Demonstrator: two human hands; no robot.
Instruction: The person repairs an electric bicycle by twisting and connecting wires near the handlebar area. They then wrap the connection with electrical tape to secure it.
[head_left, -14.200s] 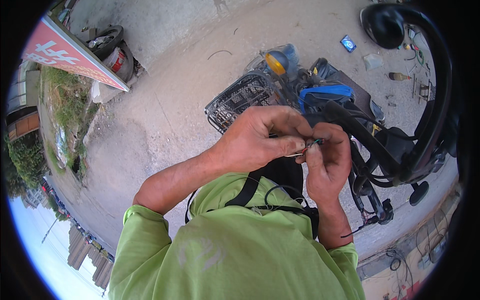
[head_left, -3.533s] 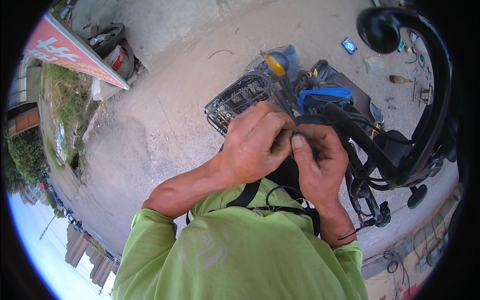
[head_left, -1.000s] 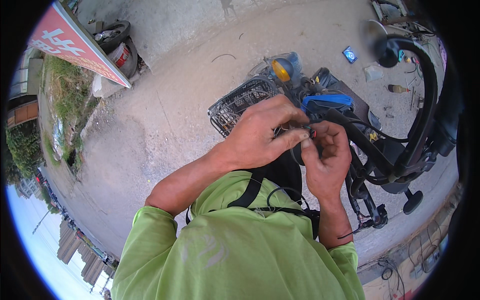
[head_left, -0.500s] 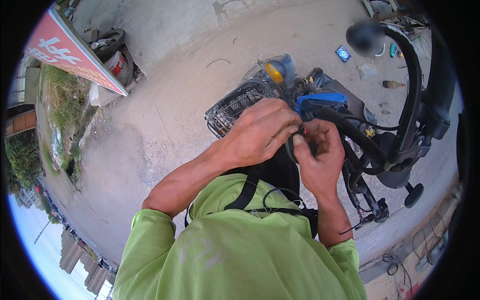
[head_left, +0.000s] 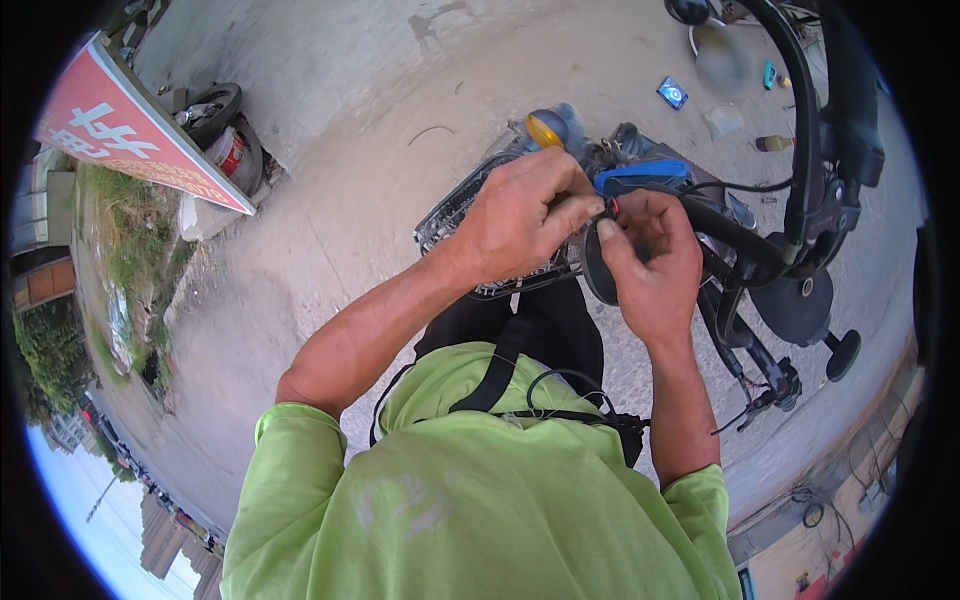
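Note:
My left hand (head_left: 530, 215) and my right hand (head_left: 655, 265) meet in front of me, both closed with thumbs and fingers pinched together. Between their fingertips is a small black part with a red spot (head_left: 611, 206), mostly covered by the fingers. Its exact kind cannot be made out. Just beyond the hands stands a partly stripped scooter with a black wire basket (head_left: 462, 205), an amber lamp (head_left: 547, 129) and a blue panel (head_left: 642, 175). Close to my right hand runs a thick black tube (head_left: 735, 230). A dark rounded piece (head_left: 598, 272) shows behind the right hand.
A curved black frame (head_left: 803, 130) rises at the right, with a black pedal-like piece (head_left: 843, 355) below it. On the concrete lie a blue box (head_left: 672, 93) and a brown bottle (head_left: 773, 143). A red sign (head_left: 120, 130) and old tyres (head_left: 212, 112) stand at far left.
Both hands have moved slightly farther from my body, still pinching the small black part. The view has shifted, so the frame at the right sits differently in the picture.

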